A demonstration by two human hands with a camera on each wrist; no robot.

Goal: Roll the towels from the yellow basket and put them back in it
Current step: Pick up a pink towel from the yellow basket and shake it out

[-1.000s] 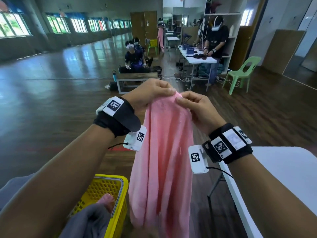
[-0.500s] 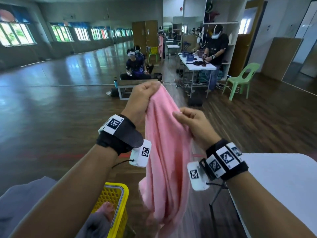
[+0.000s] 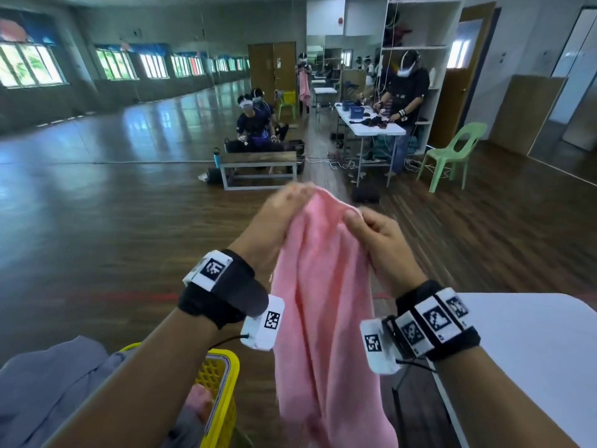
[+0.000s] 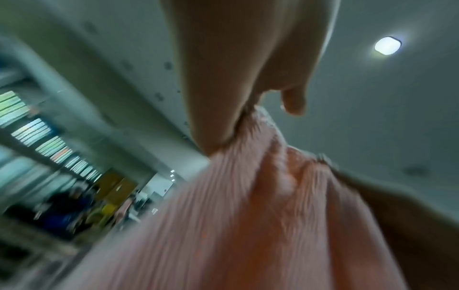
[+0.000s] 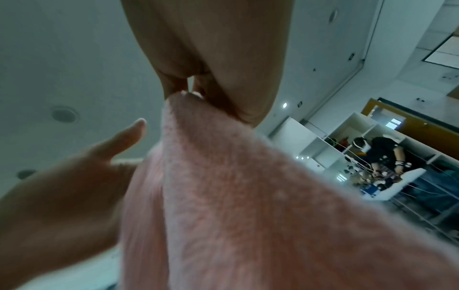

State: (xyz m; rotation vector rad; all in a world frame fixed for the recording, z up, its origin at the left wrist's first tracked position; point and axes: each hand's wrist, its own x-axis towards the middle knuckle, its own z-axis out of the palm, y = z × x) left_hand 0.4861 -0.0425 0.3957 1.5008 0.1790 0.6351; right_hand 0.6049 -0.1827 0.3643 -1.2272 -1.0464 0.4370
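A pink towel (image 3: 323, 302) hangs in the air in front of me, held up by its top edge. My left hand (image 3: 284, 208) grips the towel's upper left part, blurred in the head view. My right hand (image 3: 365, 221) pinches the top edge a little to the right. The left wrist view shows the pink towel (image 4: 248, 215) pinched under my left hand (image 4: 238, 117). In the right wrist view my right hand (image 5: 196, 96) pinches the towel (image 5: 236, 196) at its tip. The yellow basket (image 3: 223, 383) stands low at my left, with another pink towel (image 3: 200, 402) inside.
A white table (image 3: 533, 350) stands at my right, its corner close to my right wrist. Grey cloth (image 3: 48, 389) lies at the lower left beside the basket. Farther off are a bench (image 3: 258, 163), another white table (image 3: 368, 127), a green chair (image 3: 452, 153) and several people.
The right hand has climbed back up to the towel's top edge near the left hand. The towel hangs lower and wider than half a second ago.
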